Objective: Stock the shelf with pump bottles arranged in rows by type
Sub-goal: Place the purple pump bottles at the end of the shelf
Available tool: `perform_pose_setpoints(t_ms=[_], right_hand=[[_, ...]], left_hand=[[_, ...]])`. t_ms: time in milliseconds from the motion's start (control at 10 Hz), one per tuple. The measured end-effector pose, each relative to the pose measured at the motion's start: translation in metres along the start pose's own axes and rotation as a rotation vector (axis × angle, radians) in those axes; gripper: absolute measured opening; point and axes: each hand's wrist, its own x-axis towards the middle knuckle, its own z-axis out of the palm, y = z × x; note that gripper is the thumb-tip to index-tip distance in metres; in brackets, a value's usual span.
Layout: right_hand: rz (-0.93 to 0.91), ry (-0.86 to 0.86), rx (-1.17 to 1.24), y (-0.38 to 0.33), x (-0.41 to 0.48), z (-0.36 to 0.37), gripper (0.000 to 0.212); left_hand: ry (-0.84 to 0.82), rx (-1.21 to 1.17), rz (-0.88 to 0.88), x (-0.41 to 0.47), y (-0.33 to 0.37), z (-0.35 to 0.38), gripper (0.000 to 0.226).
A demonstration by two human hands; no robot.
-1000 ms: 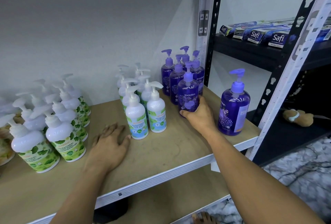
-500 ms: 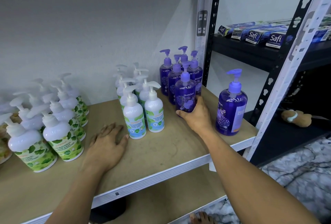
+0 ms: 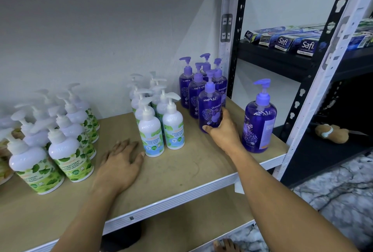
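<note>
the right hand is clamped low around a translucent purple plastic pump bottle printed "guardian", which stands upright on the tan board shelf at the front of a cluster of matching purple bottles at one o'clock. a larger purple pump bottle, its label partly turned away, stands alone at three o'clock of that hand, near the shelf's right front corner and apart from the cluster.

the left hand lies flat on the shelf, palm down, fingers spread apart and holding nothing. at twelve o'clock of it stand white pump bottles with blue and green labels; the front ones read "antibacterial hand wash cool mint". at nine o'clock of the left hand is a group of white pump bottles with green leaf labels, reading "antibacterial hand wash" with a last word ending in "protection".

at two o'clock, on a black metal shelf of the next rack, lie dark blue cardboard boxes marked "safi". a brown plush toy lies on a lower black shelf at three o'clock.
</note>
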Motion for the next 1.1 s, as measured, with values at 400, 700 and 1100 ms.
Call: perform_pose_setpoints(t_ms=[400, 700, 1100], right_hand=[[-0.008, -0.004, 0.007, -0.001, 0.000, 0.002, 0.083], [-0.008, -0.014, -0.028, 0.004, 0.004, 0.004, 0.083], [-0.060, -0.035, -0.039, -0.003, -0.013, -0.005, 0.106]], left_hand=[[-0.002, -0.006, -0.004, 0.001, 0.000, 0.000, 0.058], [0.006, -0.020, -0.007, 0.001, -0.002, 0.002, 0.058], [0.015, -0.018, 0.004, 0.003, -0.004, 0.005, 0.057]])
